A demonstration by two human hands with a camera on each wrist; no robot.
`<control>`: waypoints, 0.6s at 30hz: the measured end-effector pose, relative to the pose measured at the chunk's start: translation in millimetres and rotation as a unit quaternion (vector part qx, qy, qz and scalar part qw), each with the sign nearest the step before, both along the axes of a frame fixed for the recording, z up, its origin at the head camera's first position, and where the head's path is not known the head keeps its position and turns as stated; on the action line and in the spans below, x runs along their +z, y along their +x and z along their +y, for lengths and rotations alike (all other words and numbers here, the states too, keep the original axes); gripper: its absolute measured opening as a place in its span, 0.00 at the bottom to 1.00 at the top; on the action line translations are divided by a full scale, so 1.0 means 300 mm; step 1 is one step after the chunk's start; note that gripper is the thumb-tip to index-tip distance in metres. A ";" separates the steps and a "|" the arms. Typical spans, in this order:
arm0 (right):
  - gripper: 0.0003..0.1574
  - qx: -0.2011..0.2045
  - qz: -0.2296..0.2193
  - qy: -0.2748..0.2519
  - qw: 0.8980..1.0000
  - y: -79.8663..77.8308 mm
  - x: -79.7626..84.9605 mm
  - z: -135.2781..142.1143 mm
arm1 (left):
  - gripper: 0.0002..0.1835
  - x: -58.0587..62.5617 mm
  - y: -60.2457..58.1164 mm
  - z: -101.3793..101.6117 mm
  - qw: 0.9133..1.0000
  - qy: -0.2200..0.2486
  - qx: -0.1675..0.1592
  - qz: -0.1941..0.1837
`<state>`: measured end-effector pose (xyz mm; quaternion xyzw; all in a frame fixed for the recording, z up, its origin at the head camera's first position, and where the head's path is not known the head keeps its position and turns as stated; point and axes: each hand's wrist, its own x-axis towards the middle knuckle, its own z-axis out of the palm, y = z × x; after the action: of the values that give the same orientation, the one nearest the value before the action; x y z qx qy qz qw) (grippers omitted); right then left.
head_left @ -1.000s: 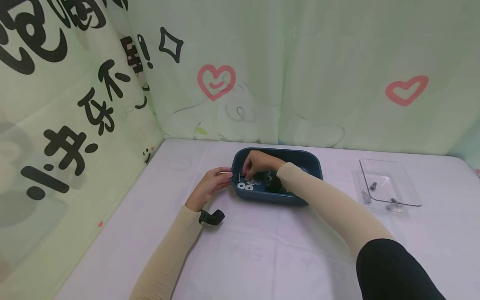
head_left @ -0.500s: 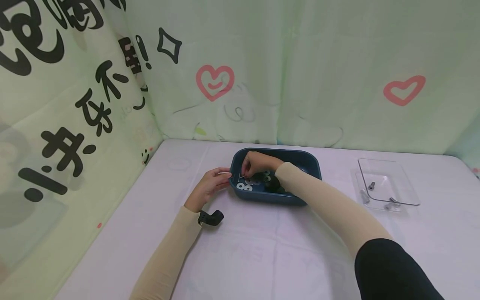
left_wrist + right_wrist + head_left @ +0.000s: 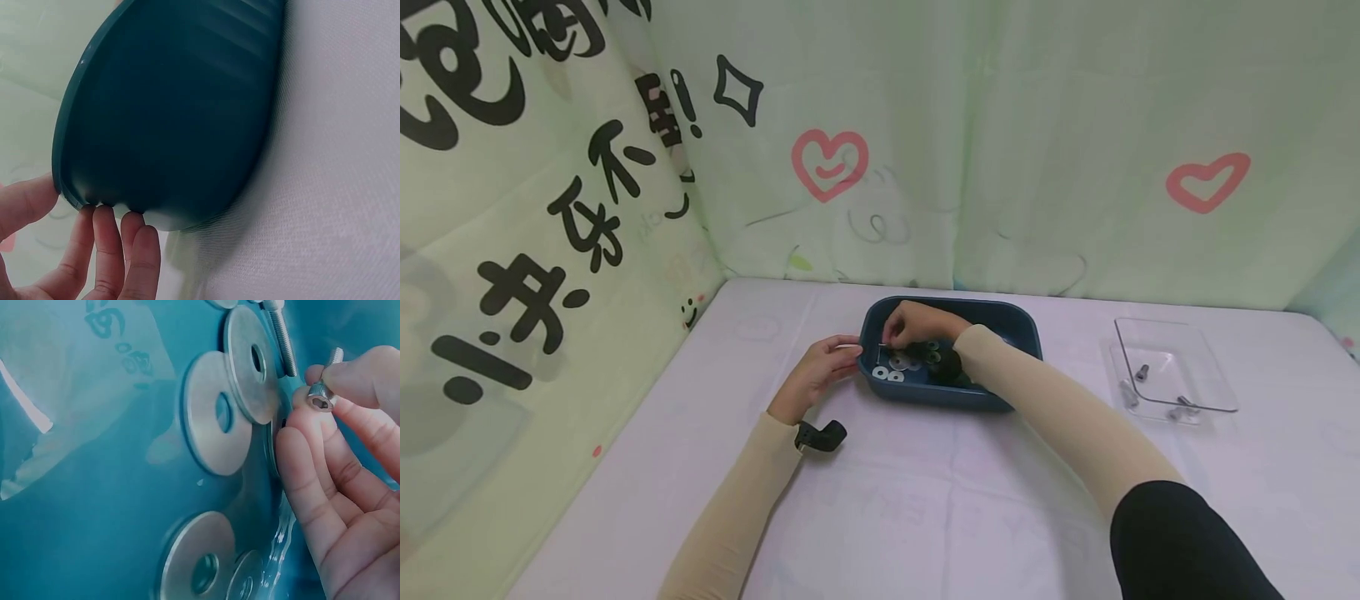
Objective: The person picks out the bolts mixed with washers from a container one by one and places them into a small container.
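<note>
A dark blue plastic bin point(image 3: 951, 402) stands toward the back of the table. My right hand point(image 3: 919, 323) reaches into its left end. Between thumb and fingers it pinches a small hex socket screw point(image 3: 321, 397), the socket end toward the right wrist camera. Several flat metal washers point(image 3: 203, 428) lie on the bin floor below. Another screw point(image 3: 282, 339) lies near the bin wall beside them. My left hand point(image 3: 820, 371) is at the bin's left end, its thumb at the rim and its fingertips against the outer wall point(image 3: 156, 156).
On the right of the table sits a clear square tray point(image 3: 1219, 354) with a few small metal screws point(image 3: 1142, 372) in it. A white cloth point(image 3: 880, 500) covers the table. Printed curtains point(image 3: 1037, 167) hang along the back and left. A black wrist camera point(image 3: 822, 436) sits on the left wrist.
The head view has shifted slightly. My right hand stays in the bin's left end with only small finger movement, and my left hand stays against the bin.
</note>
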<state>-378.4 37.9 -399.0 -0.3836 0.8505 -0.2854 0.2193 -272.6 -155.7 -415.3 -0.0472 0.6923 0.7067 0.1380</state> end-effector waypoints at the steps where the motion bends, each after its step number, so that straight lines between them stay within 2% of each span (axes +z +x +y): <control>1: 0.09 0.000 -0.005 -0.003 1.000 0.001 0.002 0.001 | 0.21 0.001 0.000 0.000 1.000 0.001 0.000 0.000; 12: 0.11 -0.014 -0.046 -0.022 0.999 -0.003 0.000 0.012 | 0.21 0.000 0.001 -0.002 1.000 0.000 -0.003 0.002; 18: 0.10 -0.033 -0.065 -0.021 0.997 0.009 0.027 0.019 | 0.21 -0.002 -0.001 -0.003 1.000 -0.003 -0.003 0.003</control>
<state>-375.7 43.5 -390.8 -0.3406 0.8404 -0.3343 0.2568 -272.8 -156.6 -415.8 -0.0433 0.6948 0.7046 0.1376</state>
